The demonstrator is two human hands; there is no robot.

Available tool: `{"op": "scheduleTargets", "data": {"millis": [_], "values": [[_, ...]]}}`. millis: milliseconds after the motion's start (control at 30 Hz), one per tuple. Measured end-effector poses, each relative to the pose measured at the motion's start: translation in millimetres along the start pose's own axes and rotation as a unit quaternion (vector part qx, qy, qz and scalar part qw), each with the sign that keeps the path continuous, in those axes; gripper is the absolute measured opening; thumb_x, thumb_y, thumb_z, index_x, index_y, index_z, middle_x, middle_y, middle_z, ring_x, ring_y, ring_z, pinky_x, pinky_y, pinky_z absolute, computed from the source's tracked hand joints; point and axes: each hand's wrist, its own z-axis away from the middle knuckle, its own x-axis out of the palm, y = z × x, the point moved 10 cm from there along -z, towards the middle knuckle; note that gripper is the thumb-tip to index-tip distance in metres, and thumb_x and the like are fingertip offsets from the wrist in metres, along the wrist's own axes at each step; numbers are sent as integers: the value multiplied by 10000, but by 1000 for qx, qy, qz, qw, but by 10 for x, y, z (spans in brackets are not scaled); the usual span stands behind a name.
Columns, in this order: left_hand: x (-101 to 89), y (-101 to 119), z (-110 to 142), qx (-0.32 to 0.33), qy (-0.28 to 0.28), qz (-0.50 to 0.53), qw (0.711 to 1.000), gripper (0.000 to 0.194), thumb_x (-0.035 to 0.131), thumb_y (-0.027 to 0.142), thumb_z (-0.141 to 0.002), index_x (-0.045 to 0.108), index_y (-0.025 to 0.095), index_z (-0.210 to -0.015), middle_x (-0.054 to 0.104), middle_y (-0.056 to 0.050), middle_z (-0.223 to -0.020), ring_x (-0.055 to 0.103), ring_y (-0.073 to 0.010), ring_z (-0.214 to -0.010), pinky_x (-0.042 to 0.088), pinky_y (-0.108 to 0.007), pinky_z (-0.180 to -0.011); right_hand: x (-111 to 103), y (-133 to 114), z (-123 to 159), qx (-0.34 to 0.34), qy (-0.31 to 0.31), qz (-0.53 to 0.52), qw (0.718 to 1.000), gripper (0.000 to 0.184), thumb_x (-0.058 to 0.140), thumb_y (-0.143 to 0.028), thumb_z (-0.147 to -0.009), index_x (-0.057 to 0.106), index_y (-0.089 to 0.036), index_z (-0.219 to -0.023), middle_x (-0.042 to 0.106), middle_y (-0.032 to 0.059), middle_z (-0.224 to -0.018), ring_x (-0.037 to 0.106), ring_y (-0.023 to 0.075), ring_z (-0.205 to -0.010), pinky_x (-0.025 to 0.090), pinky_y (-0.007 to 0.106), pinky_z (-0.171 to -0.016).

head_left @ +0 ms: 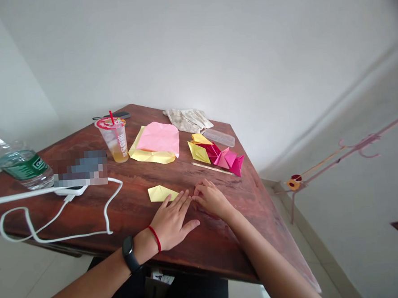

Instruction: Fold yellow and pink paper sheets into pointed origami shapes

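Note:
A small piece of folded pale yellow paper (161, 193) lies on the dark wooden table, its left part showing a pointed, creased shape. My left hand (176, 220) rests flat across the paper's right part, fingers stretched out and thumb apart. Close against those fingertips, my right hand (210, 197) is closed, with thumb and fingers pinched at what seems to be the paper's right end. The fingers hide most of that end.
Pink sheets (159, 138) lie on yellow ones (152, 156) beyond my hands. Folded paper pieces (216, 152), a thin stick (213, 168) and a clear case (220, 138) lie right. A drink cup (116, 143), water bottle (21, 164) and white cable (106, 213) are left.

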Motion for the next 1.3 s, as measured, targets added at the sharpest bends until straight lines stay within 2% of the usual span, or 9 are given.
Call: {"op": "scheduleTargets", "data": {"millis": [233,433,533,667,833,1033,1133,1200,1300], "values": [[-187,-348,342,-35,54,-10,998,679,371,602,-1033,513,117,-1487,484,-170,-1561,448,-315,-1458,342,-491,-1183,-21,-23,1,8,-7,-21,1000,121,712,-152,-878,658,-192,-776,620,63,-1021,590,216,-1008,438,357,-961],[-268,-664,743,-89,50,-52,993,675,374,607,-1028,490,145,-1505,457,-148,-1584,423,-319,-1473,317,-559,-1190,-7,-11,2,4,-8,-19,1000,166,686,-156,-888,658,-191,-729,631,64,-998,595,218,-992,440,371,-971],[-316,-681,822,-101,59,-64,991,673,401,620,-1015,502,168,-1503,455,-138,-1588,412,-324,-1479,309,-560,-1196,-6,-38,-1,-16,-4,-25,1000,74,676,-137,-879,718,-194,-859,645,72,-1020,602,234,-1021,457,390,-978],[-336,-656,850,-98,71,-62,991,643,399,586,-1028,488,176,-1516,447,-131,-1593,409,-310,-1483,308,-545,-1207,21,-264,38,-124,-2,-48,991,425,565,-36,-889,724,-246,-1223,621,97,-1238,585,231,-1163,461,393,-1042],[-342,-751,890,-131,129,-43,982,629,454,516,-1017,460,152,-1529,431,-188,-1592,414,-328,-1480,350,-554,-1191,93,-418,95,-169,-24,-62,983,478,517,7,-869,767,-265,-1173,634,91,-1243,602,223,-1156,485,385,-1035],[-363,-922,669,-171,145,59,973,414,508,367,-983,619,217,-1352,568,-150,-1495,482,-352,-1429,388,-618,-1151,105,-392,34,-106,-15,-115,988,65,689,-231,-922,750,-214,-933,679,74,-1087,632,220,-1034,504,363,-947],[-437,-891,441,-134,172,178,960,357,547,334,-951,658,222,-1272,583,-130,-1481,523,-302,-1399,412,-546,-1166,132,-267,-17,-43,20,-146,988,92,711,-239,-894,672,-205,-818,674,40,-929,632,199,-885,504,328,-827],[-491,-889,292,-112,207,271,933,343,581,322,-917,678,204,-1224,604,-136,-1450,566,-284,-1356,452,-481,-1152,151,-147,-32,8,45,-176,983,129,754,-270,-844,660,-205,-903,665,18,-869,613,187,-785,493,308,-734],[-465,-1010,81,-137,243,415,866,343,596,302,-866,684,157,-1165,631,-170,-1385,694,-279,-1164,577,-454,-1007,176,5,-31,67,70,-266,959,456,821,-307,-759,627,-196,-1156,681,-3,-845,605,177,-713,484,297,-668]]}}
